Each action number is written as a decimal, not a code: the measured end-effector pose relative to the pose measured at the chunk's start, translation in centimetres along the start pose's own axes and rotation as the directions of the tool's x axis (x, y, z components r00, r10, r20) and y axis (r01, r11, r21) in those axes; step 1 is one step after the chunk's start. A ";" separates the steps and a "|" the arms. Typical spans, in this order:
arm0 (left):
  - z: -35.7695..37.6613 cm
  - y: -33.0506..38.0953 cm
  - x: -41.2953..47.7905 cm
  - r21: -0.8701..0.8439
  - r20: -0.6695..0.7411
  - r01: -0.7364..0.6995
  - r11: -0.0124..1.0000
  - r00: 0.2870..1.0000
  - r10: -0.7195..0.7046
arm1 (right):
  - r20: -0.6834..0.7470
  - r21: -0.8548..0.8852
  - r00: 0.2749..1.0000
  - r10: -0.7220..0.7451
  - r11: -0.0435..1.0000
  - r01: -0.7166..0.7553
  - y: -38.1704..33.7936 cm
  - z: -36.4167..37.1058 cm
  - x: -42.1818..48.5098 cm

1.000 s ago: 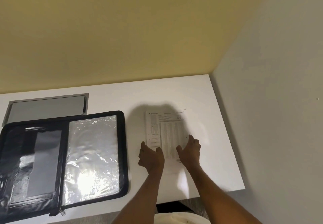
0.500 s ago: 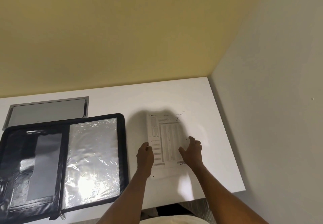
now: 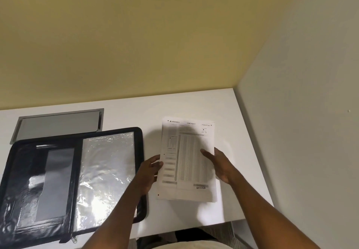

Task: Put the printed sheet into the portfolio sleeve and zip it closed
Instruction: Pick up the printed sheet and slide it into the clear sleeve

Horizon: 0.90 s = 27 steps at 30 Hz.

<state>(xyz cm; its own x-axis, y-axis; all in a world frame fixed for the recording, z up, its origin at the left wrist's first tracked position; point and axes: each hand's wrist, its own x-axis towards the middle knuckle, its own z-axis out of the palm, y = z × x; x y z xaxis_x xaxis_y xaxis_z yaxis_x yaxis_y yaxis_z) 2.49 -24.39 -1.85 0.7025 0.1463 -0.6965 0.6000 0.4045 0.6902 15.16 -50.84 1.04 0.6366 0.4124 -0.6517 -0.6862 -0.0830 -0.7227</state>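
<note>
White desk [image 3: 194,104], one portfolio [image 3: 142,151]; left grip [image 3: 150,171] and right grip [image 3: 219,163] pinch one sheet [image 3: 186,161].

We see a white sheet [image 3: 187,159] printed with pale grey columns, black headings at its top and a black stamped word near its bottom. The portfolio [image 3: 21,174] is glossy black; its sleeve [image 3: 106,171] is clear plastic, crinkled, glaring silver-white. A flat grey strip [image 3: 56,180] shows on the portfolio's left half. The table [image 3: 126,116] is white, its metal panel [image 3: 58,125] grey. We see the back wall [image 3: 136,34] mustard yellow and the side wall [image 3: 301,112] off-white
</note>
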 end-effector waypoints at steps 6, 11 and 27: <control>-1.4 2.4 -0.3 0.034 0.125 -0.053 0.998 0.991 0.049 | -0.042 0.082 0.998 -0.036 0.996 0.040 -1.2 1.3 -0.4; -1.2 5.2 -0.3 0.042 0.218 -0.121 0.992 0.970 0.109 | 0.018 0.012 0.990 -0.141 0.990 0.141 -2.1 2.8 -1.2; 0.7 5.8 -1.3 0.122 0.002 -0.402 0.907 0.914 0.405 | -0.174 -0.179 0.903 -0.392 0.915 0.363 -0.2 5.6 -1.8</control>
<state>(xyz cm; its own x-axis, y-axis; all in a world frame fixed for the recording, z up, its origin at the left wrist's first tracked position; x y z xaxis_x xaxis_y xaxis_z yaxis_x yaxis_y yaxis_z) 5.28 -22.85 3.20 0.8861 0.2960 -0.3567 0.3082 0.1984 0.9304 12.17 -46.48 3.59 0.9053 0.2472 -0.3455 -0.3340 -0.0884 -0.9384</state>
